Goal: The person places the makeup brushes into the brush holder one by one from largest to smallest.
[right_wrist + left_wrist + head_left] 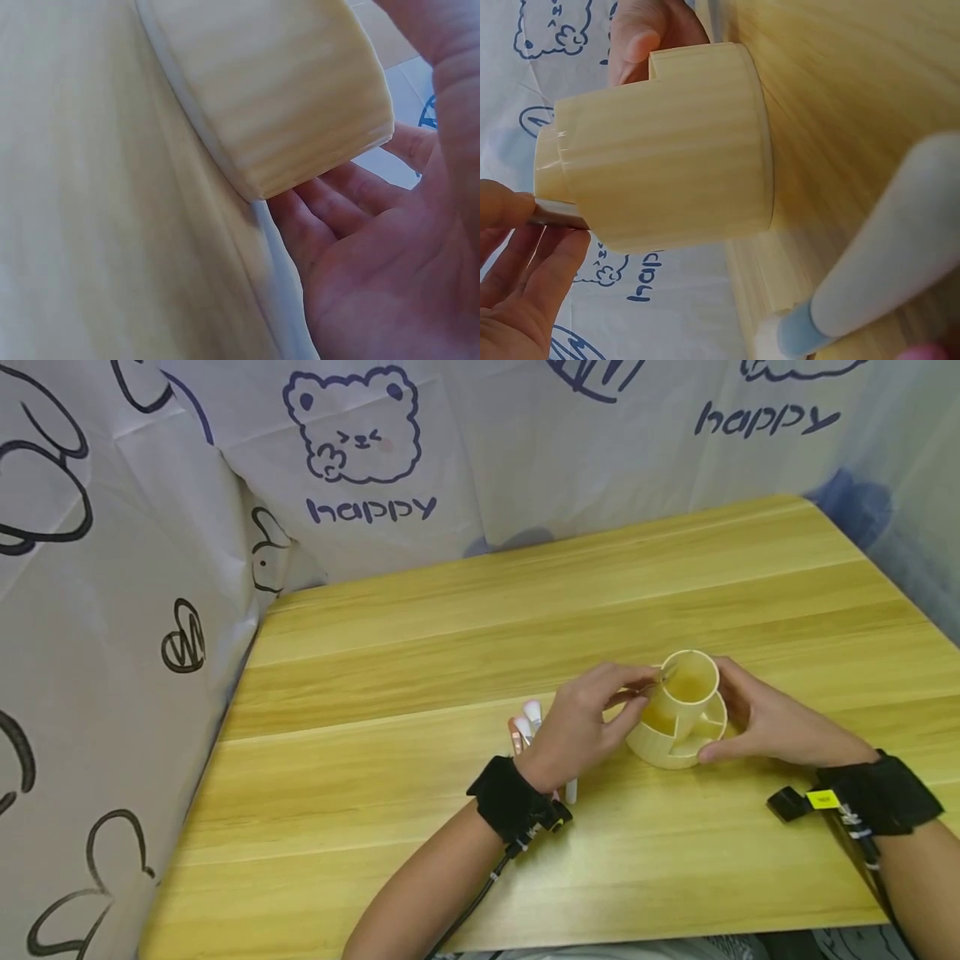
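Note:
A cream plastic organizer stands upright on the table, with a taller round tube and lower compartments around it. My left hand is at its left, pinching a slim, shiny metal tool between thumb and fingers. That tool reaches the organizer's rim; its exact kind is hidden by the fingers. On the other side, my right hand holds the organizer, thumb at the front and fingers behind. In the right wrist view, the fingers touch the organizer's wall.
Several makeup brushes lie on the wooden table under and beside the left wrist. One pale brush handle looms close in the left wrist view. Patterned white cloth hangs behind the table and at its left.

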The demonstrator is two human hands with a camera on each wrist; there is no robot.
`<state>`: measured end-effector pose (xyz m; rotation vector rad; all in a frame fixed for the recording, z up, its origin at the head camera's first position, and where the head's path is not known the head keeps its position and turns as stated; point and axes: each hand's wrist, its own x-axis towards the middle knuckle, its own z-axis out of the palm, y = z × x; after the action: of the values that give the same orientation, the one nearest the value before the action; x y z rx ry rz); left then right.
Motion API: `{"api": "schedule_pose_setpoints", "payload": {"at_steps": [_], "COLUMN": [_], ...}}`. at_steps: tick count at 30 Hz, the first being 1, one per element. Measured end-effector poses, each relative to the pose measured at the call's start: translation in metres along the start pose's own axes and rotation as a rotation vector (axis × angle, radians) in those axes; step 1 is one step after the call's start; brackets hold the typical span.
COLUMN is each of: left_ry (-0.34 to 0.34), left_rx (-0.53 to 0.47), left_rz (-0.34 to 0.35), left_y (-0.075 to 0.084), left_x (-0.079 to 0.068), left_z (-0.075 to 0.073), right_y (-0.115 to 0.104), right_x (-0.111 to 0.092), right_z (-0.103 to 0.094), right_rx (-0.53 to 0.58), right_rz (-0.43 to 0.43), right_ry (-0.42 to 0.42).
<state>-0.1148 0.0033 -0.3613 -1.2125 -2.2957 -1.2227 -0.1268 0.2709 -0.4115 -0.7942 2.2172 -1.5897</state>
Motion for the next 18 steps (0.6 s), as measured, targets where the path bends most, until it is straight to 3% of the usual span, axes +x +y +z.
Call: {"api": "schedule_pose_setpoints", "payload": {"at_steps": [10, 18], "left_ry": [0.002, 0.027], "left_rx": [0.046, 0.065], "left_rz": [-0.014, -0.003], "left_y": [-0.002, -0.006], "left_x": [-0.002, -0.003], "left_z": [-0.001, -0.01], "right_y": [0.0, 0.004], "right_x": [0.001, 0.002], "right_z": [0.0, 0.004], "right_rx": [0.02, -0.017], "right_rz": [-0.024, -0.026], "right_ry": [-0.022, -0.012]}}
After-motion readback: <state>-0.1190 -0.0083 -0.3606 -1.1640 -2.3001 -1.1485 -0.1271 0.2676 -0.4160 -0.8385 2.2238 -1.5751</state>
